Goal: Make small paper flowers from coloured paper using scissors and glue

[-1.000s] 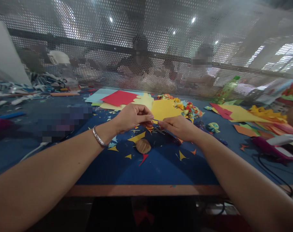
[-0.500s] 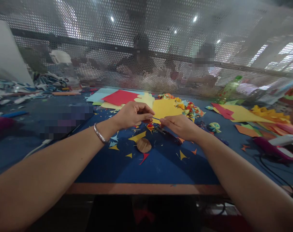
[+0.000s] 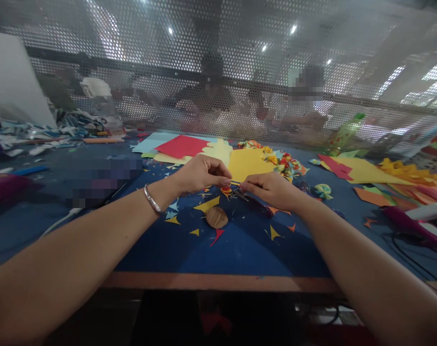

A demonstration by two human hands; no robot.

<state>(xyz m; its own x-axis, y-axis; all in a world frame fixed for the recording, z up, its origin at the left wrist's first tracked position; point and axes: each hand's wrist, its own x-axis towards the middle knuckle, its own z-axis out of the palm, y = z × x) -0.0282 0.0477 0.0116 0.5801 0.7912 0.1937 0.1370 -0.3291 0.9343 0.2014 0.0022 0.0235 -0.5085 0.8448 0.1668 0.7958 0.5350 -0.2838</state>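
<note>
My left hand [image 3: 206, 173], with a silver bracelet at the wrist, pinches one end of a thin dark blue strip [image 3: 235, 182]. The other end sits between the thumb and finger of my right hand [image 3: 272, 188]. It spans the small gap between my fingertips; I cannot tell whether it is thread or wire. Just below lies a small red and yellow folded piece [image 3: 226, 191]. Under my right hand, partly hidden, is what looks like a pair of scissors [image 3: 264, 209]. A round wooden disc [image 3: 216, 217] rests nearer the table edge, among yellow, red and orange scraps.
Behind my hands lie a red sheet [image 3: 184, 145], a yellow sheet [image 3: 252, 161] and a heap of small folded pieces [image 3: 288, 163]. A clear bottle [image 3: 106, 110] stands back left, a green one [image 3: 348, 132] back right. A perforated screen [image 3: 240, 110] borders the table, people behind it.
The whole view has shifted slightly, so things sit a little farther right and lower. Both hands keep their pinch on the blue strip, with hardly any other movement.
</note>
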